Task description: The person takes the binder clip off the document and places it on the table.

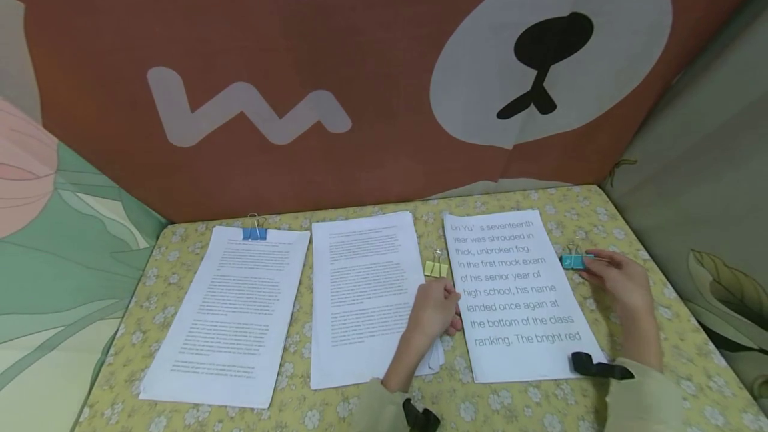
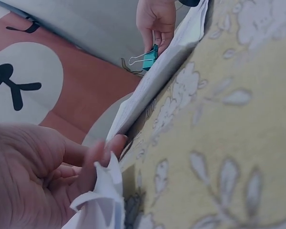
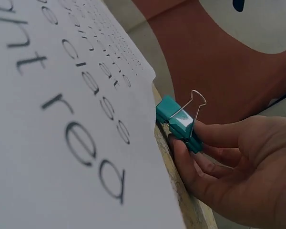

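Note:
My right hand (image 1: 621,282) pinches a teal binder clip (image 1: 574,261) just off the right edge of the large-print paper stack (image 1: 516,299). In the right wrist view, thumb and fingers hold that clip (image 3: 178,119) by its side, with one wire handle standing up. My left hand (image 1: 435,309) is at the left edge of the same stack, fingers loosely bent; in the left wrist view its fingertips (image 2: 117,142) touch or nearly touch the stack's edge (image 2: 157,78). Just beyond this hand lies a yellow binder clip (image 1: 436,268).
A small-print paper stack (image 1: 366,285) lies in the middle, its lower right corner uneven and partly under my left forearm. Farther left, another stack (image 1: 234,319) has a blue binder clip (image 1: 255,233) at its top. A floral cloth (image 1: 294,359) covers the table; a brown printed backdrop (image 1: 300,172) rises behind.

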Action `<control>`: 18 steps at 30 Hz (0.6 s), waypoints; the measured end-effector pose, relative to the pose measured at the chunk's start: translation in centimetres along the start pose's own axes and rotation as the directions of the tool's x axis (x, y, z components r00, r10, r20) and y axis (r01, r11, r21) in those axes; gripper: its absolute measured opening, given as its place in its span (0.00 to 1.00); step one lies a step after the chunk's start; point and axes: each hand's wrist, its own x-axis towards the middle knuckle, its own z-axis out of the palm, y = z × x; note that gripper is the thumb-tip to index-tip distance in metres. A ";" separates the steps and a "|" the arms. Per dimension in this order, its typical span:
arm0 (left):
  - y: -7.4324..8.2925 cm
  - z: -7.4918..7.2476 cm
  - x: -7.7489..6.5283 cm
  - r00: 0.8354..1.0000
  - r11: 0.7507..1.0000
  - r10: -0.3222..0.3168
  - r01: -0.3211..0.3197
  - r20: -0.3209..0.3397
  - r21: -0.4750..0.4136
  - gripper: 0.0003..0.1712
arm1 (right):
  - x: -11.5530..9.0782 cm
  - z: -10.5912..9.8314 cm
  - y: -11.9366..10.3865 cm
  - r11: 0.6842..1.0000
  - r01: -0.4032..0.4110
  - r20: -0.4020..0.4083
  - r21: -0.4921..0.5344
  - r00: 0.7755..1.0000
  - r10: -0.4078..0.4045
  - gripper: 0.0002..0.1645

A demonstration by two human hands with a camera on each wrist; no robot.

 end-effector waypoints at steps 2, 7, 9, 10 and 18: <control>0.0 0.0 -0.1 1.000 1.000 -0.007 0.007 -0.001 0.010 0.07 | 0.0 0.1 -0.1 0.994 0.010 -0.034 -0.105 0.999 -0.013 0.30; 0.2 -0.1 -0.4 0.999 0.998 0.021 -0.019 -0.038 0.055 0.08 | -0.2 0.6 -0.7 0.963 0.016 -0.094 -0.269 0.995 -0.043 0.29; 0.5 -0.3 -0.6 0.996 0.996 0.056 -0.051 -0.063 0.075 0.08 | -0.3 0.7 -1.2 0.952 -0.006 -0.114 -0.306 0.993 -0.030 0.29; 0.7 -0.4 -0.8 0.994 0.993 0.079 -0.072 -0.076 0.088 0.09 | -0.5 0.6 -1.5 0.949 -0.020 -0.121 -0.315 0.992 -0.020 0.31; 2.8 -3.3 -2.5 0.935 0.935 0.302 -0.253 -0.185 0.247 0.12 | -3.7 0.2 -4.9 0.928 0.093 -0.228 -0.362 0.956 -0.185 0.32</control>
